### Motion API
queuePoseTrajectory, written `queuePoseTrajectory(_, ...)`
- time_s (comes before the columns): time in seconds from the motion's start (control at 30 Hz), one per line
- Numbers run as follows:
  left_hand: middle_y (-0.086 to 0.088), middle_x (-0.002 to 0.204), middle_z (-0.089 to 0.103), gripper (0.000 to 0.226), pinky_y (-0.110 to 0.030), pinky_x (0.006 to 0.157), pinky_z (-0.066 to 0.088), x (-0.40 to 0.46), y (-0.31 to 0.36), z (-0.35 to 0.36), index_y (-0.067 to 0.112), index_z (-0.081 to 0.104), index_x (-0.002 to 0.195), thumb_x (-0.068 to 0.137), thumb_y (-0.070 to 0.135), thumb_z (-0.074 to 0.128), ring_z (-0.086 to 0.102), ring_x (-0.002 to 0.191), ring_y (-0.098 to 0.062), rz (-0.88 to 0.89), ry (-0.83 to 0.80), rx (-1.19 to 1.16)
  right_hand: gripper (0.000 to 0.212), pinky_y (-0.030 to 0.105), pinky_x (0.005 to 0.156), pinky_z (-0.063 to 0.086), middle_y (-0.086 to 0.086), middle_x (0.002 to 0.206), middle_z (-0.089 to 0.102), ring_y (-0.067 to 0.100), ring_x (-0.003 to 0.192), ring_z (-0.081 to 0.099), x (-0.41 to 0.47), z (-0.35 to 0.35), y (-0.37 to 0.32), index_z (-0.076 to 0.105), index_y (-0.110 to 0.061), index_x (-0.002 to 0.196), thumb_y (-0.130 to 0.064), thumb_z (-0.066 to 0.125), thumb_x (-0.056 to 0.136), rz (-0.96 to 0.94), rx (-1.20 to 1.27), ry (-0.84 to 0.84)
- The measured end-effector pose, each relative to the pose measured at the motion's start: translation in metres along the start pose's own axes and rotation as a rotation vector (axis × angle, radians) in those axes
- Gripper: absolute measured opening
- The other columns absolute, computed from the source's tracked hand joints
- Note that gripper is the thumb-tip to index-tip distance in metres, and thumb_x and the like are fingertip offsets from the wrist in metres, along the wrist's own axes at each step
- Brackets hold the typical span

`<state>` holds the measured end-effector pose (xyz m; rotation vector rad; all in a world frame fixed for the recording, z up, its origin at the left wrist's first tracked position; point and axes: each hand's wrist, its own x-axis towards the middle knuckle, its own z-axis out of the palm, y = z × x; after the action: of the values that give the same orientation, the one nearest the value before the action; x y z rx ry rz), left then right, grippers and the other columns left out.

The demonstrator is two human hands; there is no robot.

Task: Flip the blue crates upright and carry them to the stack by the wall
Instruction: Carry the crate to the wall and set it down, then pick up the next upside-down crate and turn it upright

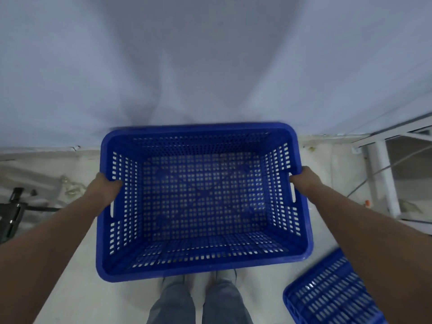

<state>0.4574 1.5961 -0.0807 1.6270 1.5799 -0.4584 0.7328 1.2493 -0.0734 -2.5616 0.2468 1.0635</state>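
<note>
An upright blue perforated crate (203, 202) hangs in front of me, its open top facing up and its far rim close to the white wall. My left hand (106, 187) grips its left rim and my right hand (301, 180) grips its right rim, each just above a handle slot. A second blue crate (327, 293) lies on the floor at the lower right, partly hidden by my right forearm; only its slatted face shows. My legs and feet show below the held crate.
A white wall (210, 66) fills the upper half of the view. A white metal frame (383, 174) stands at the right by the wall. Black tripod-like gear (14, 206) and crumpled plastic lie on the pale floor at the left.
</note>
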Motion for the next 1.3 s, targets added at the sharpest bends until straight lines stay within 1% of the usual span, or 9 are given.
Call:
queuePoseTrajectory(0.07, -0.015, 0.104, 0.061, 0.049, -0.035, 0.069, 0.046, -0.043, 0.04, -0.013, 0.004, 0.038, 0.139, 0.094, 0.021, 0.05, 0.056, 0.077, -0.028, 0.172, -0.016, 0.103, 0.042, 0.041, 0.087, 0.048, 0.026, 0.123, 0.058, 0.036, 0.097, 0.057, -0.038, -0.022, -0.022, 0.047, 0.005, 0.126, -0.011, 0.053, 0.088, -0.087, -0.037, 0.017)
queuePoseTrajectory(0.13, -0.012, 0.102, 0.058, 0.051, -0.031, 0.062, 0.042, -0.092, 0.083, -0.028, 0.003, 0.036, 0.143, 0.096, 0.021, 0.048, 0.05, 0.066, -0.016, 0.35, -0.042, 0.199, 0.046, 0.04, 0.089, 0.047, 0.025, 0.13, 0.054, 0.037, 0.106, 0.057, -0.081, -0.051, -0.041, 0.043, 0.005, 0.132, -0.011, 0.051, 0.09, -0.158, -0.082, 0.038)
queuePoseTrajectory(0.2, -0.017, 0.13, 0.054, 0.053, -0.036, 0.082, 0.048, -0.146, 0.123, -0.048, 0.004, 0.036, 0.144, 0.096, 0.024, 0.048, 0.059, 0.09, -0.024, 0.515, -0.071, 0.312, 0.05, 0.042, 0.099, 0.043, 0.02, 0.14, 0.048, 0.035, 0.123, 0.051, -0.131, -0.085, -0.055, 0.039, 0.001, 0.138, -0.015, 0.049, 0.091, -0.228, -0.187, 0.048)
queuePoseTrajectory(0.27, -0.012, 0.153, 0.033, 0.061, -0.036, 0.107, 0.036, -0.198, 0.156, -0.07, 0.008, 0.027, 0.149, 0.096, 0.031, 0.047, 0.043, 0.131, -0.028, 0.662, -0.077, 0.415, 0.054, 0.042, 0.109, 0.035, 0.012, 0.148, 0.04, 0.03, 0.134, 0.041, -0.181, -0.122, -0.063, 0.035, -0.007, 0.142, -0.021, 0.046, 0.091, -0.307, -0.326, 0.083)
queuePoseTrajectory(0.3, -0.01, 0.156, 0.027, 0.064, -0.034, 0.112, 0.03, -0.224, 0.171, -0.08, 0.009, 0.024, 0.151, 0.096, 0.033, 0.046, 0.034, 0.139, -0.026, 0.735, -0.079, 0.448, 0.056, 0.041, 0.112, 0.032, 0.01, 0.15, 0.037, 0.028, 0.137, 0.037, -0.206, -0.141, -0.064, 0.033, -0.009, 0.143, -0.023, 0.045, 0.091, -0.339, -0.369, 0.12)
queuePoseTrajectory(0.53, -0.007, 0.163, 0.006, 0.071, -0.031, 0.12, 0.012, -0.404, 0.236, -0.118, 0.012, 0.01, 0.154, 0.097, 0.045, 0.037, 0.011, 0.149, -0.02, 1.11, -0.04, 0.704, 0.065, 0.043, 0.117, 0.021, 0.006, 0.157, 0.023, 0.024, 0.145, 0.021, -0.378, -0.265, -0.029, 0.021, -0.014, 0.15, -0.031, 0.044, 0.092, -0.337, -0.429, 0.408)
queuePoseTrajectory(0.73, -0.011, 0.162, 0.008, 0.074, -0.034, 0.12, 0.015, -0.573, 0.261, -0.108, 0.01, 0.012, 0.154, 0.095, 0.047, 0.037, 0.01, 0.149, -0.024, 1.454, 0.026, 0.903, 0.063, 0.043, 0.115, 0.023, 0.008, 0.154, 0.028, 0.026, 0.144, 0.023, -0.515, -0.328, 0.052, 0.027, -0.013, 0.147, -0.036, 0.044, 0.092, -0.188, -0.331, 0.625)
queuePoseTrajectory(1.0, -0.01, 0.16, 0.018, 0.074, -0.035, 0.117, 0.022, -0.815, 0.225, -0.062, 0.013, 0.02, 0.152, 0.092, 0.051, 0.04, 0.021, 0.146, -0.025, 1.909, 0.023, 0.999, 0.071, 0.045, 0.116, 0.024, 0.007, 0.157, 0.025, 0.026, 0.144, 0.023, -0.68, -0.374, 0.212, 0.02, -0.014, 0.15, -0.044, 0.044, 0.091, 0.086, -0.112, 0.753)
queuePoseTrajectory(1.3, -0.013, 0.159, 0.019, 0.077, -0.039, 0.119, 0.018, -1.027, 0.076, 0.064, 0.011, 0.022, 0.151, 0.089, 0.053, 0.039, 0.019, 0.146, -0.029, 2.19, -0.031, 1.116, 0.07, 0.039, 0.115, 0.024, 0.012, 0.152, 0.035, 0.028, 0.14, 0.033, -0.837, -0.362, 0.444, 0.028, -0.01, 0.147, -0.047, 0.044, 0.089, 0.376, 0.014, 0.867)
